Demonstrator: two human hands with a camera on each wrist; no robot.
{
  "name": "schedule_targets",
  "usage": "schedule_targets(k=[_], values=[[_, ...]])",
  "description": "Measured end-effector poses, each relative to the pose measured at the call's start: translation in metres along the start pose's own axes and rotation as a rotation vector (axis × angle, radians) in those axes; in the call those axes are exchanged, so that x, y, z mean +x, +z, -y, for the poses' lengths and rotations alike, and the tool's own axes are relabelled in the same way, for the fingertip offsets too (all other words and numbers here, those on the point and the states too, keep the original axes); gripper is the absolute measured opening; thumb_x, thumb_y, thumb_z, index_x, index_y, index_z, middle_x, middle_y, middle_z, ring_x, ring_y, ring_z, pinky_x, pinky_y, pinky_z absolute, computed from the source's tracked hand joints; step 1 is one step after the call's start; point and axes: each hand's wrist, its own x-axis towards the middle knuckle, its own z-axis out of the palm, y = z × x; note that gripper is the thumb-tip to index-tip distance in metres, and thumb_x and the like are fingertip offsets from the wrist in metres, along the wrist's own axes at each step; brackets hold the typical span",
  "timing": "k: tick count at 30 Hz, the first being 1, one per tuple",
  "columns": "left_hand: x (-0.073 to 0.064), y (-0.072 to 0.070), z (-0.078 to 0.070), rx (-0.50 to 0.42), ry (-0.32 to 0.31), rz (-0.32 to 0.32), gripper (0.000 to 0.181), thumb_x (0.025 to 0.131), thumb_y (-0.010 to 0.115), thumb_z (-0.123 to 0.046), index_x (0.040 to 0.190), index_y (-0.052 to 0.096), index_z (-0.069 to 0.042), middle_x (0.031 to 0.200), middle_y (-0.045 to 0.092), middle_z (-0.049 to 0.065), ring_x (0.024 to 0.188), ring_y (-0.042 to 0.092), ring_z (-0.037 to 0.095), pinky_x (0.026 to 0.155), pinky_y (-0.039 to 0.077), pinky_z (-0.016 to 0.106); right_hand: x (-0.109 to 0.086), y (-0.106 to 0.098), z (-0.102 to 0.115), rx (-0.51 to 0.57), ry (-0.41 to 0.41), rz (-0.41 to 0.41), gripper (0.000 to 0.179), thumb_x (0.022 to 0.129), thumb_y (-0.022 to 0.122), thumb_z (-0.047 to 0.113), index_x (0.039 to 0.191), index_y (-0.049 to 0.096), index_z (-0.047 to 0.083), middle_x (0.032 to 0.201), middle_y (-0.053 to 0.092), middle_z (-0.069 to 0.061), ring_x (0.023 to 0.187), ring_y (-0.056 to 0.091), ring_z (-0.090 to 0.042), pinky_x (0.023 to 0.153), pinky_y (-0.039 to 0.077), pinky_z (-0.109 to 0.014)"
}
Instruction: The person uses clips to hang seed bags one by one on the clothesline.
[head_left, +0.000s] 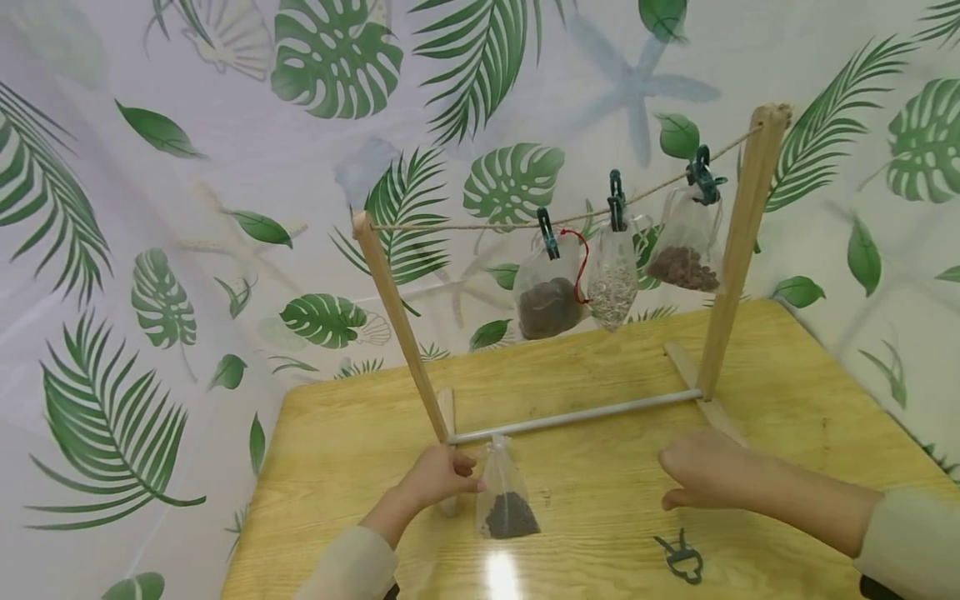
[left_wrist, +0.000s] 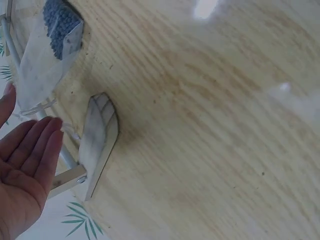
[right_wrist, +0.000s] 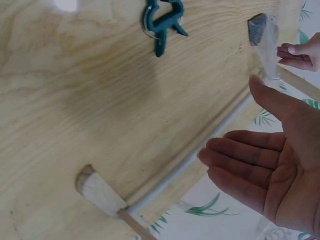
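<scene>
My left hand (head_left: 438, 479) is beside a sheer drawstring bag (head_left: 500, 475) with dark grains in its bottom, on the table. In the left wrist view, thumb and fingers stand apart near the bag's gathered neck, with nothing between them. My right hand (head_left: 705, 468) hovers over the table's right side, fingers relaxed and holding nothing. Nearer the front lies a dark green clip (head_left: 681, 558), nearest to that hand. Three more sheer bags hang by green clips from a twine line: one with brown contents (head_left: 551, 308), one with pale flecks (head_left: 613, 283) and one with reddish-brown pieces (head_left: 684, 265).
The twine (head_left: 465, 226) runs between a left wooden post (head_left: 401, 329) and a taller-looking right post (head_left: 738, 250). A pale rod (head_left: 585, 415) joins their wooden feet low on the wooden table (head_left: 337, 433). Leaf-printed cloth (head_left: 247, 167) hangs behind.
</scene>
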Motion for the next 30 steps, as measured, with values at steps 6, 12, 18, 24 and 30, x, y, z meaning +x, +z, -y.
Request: schedule_targets(k=[6, 12, 18, 24, 30], values=[[0.007, 0.01, 0.006, -0.038, -0.009, -0.093, 0.043, 0.085, 0.071, -0.032, 0.111, 0.068, 0.002, 0.105, 0.069, 0.016, 0.096, 0.066, 0.029, 0.078, 0.055, 0.039, -0.001, 0.025, -0.007, -0.081, -0.006, -0.018, 0.042, 0.07, 0.077, 0.049, 0.066, 0.058, 0.012, 0.058, 0.05, 0.006, 0.049, 0.045, -0.006, 0.044, 0.042, -0.025], [0.013, 0.021, 0.009, -0.09, 0.028, -0.094, 0.041, 0.083, 0.073, -0.029, 0.105, 0.069, 0.006, 0.101, 0.07, 0.018, 0.092, 0.067, 0.03, 0.077, 0.055, 0.038, -0.002, 0.046, -0.004, -0.133, 0.027, 0.01, 0.049, 0.065, 0.075, 0.057, 0.056, 0.048, 0.017, 0.054, 0.04, 0.009, 0.047, 0.036, -0.005, 0.041, 0.042, -0.025], [0.014, 0.03, 0.009, -0.117, -0.006, -0.103, 0.046, 0.084, 0.072, -0.032, 0.11, 0.066, 0.006, 0.105, 0.068, 0.019, 0.096, 0.066, 0.031, 0.079, 0.055, 0.039, -0.001, 0.065, 0.0, -0.141, 0.034, -0.018, 0.059, 0.063, 0.069, 0.068, 0.049, 0.04, 0.019, 0.051, 0.033, 0.01, 0.046, 0.027, -0.004, 0.037, 0.035, -0.021], [0.015, 0.035, 0.012, -0.139, -0.029, -0.12, 0.04, 0.086, 0.07, -0.03, 0.105, 0.068, 0.006, 0.103, 0.068, 0.018, 0.095, 0.065, 0.032, 0.079, 0.054, 0.042, 0.003, 0.071, 0.008, -0.038, 0.173, 0.147, 0.065, 0.068, 0.059, 0.075, 0.049, 0.041, 0.016, 0.048, 0.035, 0.007, 0.044, 0.03, -0.005, 0.04, 0.034, -0.02], [0.018, 0.04, 0.012, -0.158, -0.025, -0.126, 0.033, 0.086, 0.069, -0.028, 0.099, 0.071, 0.003, 0.097, 0.069, 0.015, 0.088, 0.065, 0.026, 0.074, 0.055, 0.039, 0.006, 0.073, 0.014, 0.014, 0.269, 0.274, 0.072, 0.069, 0.057, 0.077, 0.059, 0.056, 0.006, 0.052, 0.044, 0.002, 0.047, 0.045, -0.011, 0.046, 0.045, -0.026]])
